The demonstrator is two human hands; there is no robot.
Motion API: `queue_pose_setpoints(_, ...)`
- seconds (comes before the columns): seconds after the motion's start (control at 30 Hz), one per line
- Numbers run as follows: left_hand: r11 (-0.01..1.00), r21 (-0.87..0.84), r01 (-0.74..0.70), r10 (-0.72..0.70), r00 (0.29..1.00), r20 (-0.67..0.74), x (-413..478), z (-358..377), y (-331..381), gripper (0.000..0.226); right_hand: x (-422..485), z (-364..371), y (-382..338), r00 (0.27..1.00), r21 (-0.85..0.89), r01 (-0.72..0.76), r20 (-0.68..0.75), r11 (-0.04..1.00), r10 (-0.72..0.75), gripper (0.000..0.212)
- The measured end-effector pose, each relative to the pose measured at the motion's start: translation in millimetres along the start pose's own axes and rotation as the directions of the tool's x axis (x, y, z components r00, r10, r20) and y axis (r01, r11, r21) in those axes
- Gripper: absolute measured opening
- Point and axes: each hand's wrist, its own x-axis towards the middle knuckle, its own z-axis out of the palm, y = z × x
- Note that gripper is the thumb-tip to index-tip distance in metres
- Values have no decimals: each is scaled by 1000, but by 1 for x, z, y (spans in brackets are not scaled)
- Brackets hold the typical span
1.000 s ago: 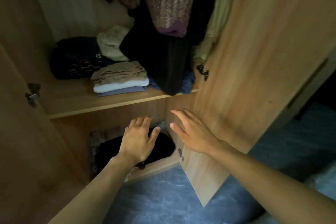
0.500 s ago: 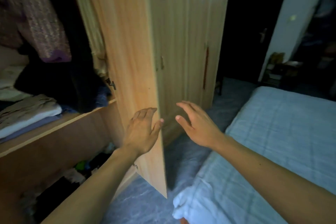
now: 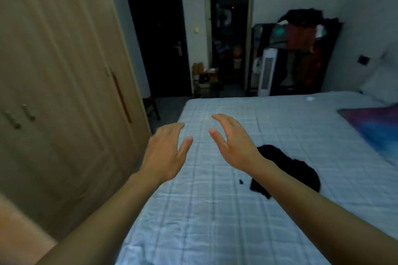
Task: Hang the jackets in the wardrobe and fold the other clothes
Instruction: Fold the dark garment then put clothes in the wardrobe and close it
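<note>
1. The left hand (image 3: 165,153) was stretched forward over the near edge of the bed (image 3: 215,217), palm down, fingers straight and a little apart, and it held nothing.
2. The right hand (image 3: 234,146) was beside it, also over the bed. Its fingers were loose and apart, the thumb pointed to the left hand, and it held nothing. The two hands did not touch each other.
3. A black garment (image 3: 286,170) lay crumpled on the light blue checked cover of the bed, just to the right of the right wrist. The right forearm hid a part of it.
4. A small dark object (image 3: 240,182) lay on the cover near this garment; what it was I could not tell.
5. The wardrobe (image 3: 53,92) stood at the left, and the wooden doors in view were closed.
6. A colourful cloth (image 3: 374,129) lay at the right edge of the bed, and a white pillow (image 3: 381,84) was behind it.
7. Beyond the bed stood a white tower appliance (image 3: 266,71) and a dark rack (image 3: 301,34) with clothes on it.
</note>
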Motion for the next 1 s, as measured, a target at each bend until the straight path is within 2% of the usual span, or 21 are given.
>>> queue_pose_setpoints(0.13,986,-113,-126,130,991,31,51,52,63,65,-7,-50,58,990,-95,-132,-68,987,126,53)
queue_pose_setpoints(0.23,958,-178,-223,232,972,29,91,87,96,63,-9,-82,95,969,-160,-226,-135,961,205,65)
queue_pose_setpoints(0.37,916,-245,-317,336,941,36,133,126,132,59,-4,-118,130,938,-238,-320,-213,917,272,57)
queue_pose_setpoints(0.5,885,-264,-384,413,909,64,165,161,162,74,-1,-138,162,914,-281,-382,-257,881,314,75)
queue_pose_setpoints(0.7,867,-266,-420,460,881,109,201,210,203,78,-3,-155,231,887,-266,-439,-284,858,365,86)
queue_pose_setpoints(0.87,891,-217,-399,435,887,152,235,260,237,79,14,-170,303,896,-228,-431,-225,873,384,66)
queue_pose_setpoints(1.0,935,-163,-316,345,917,199,261,310,264,81,26,-183,379,916,-208,-400,-127,893,381,67)
